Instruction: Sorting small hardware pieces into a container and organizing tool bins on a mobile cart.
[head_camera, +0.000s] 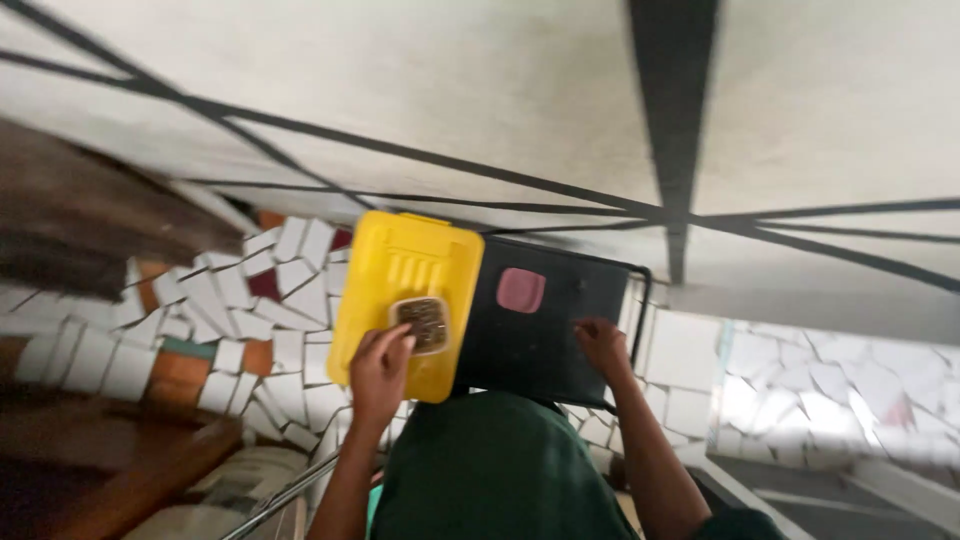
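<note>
L to R now. Far left: mosaic floor (250, 330) of broken white, red and orange tile pieces, blurred, camera tilted hard.

Left hand (378, 368) is up on the yellow plastic case (405, 310), fingers (395, 345) curled at the small dark window or catch in its lid, near the case's lower edge. Grip looks closed on that spot, but whether it's pinching or just pressing, can't tell w/ the blur. Forearm runs straight up from the bottom of frame, elbow low.

Yellow case's long axis runs away from the person, slightly tilted; it sits directly ahead of the left hand, touching the black case (545, 320) alongside it.

Right hand (602, 345) lies flat, fingers spread, on the black case's near right part, beside its pinkish patch (521, 289). Not clamped, just resting. Forearm angles in from lower right.

Hands apart, one per case. Green-clothed lap (500, 470) sits below both.
</note>
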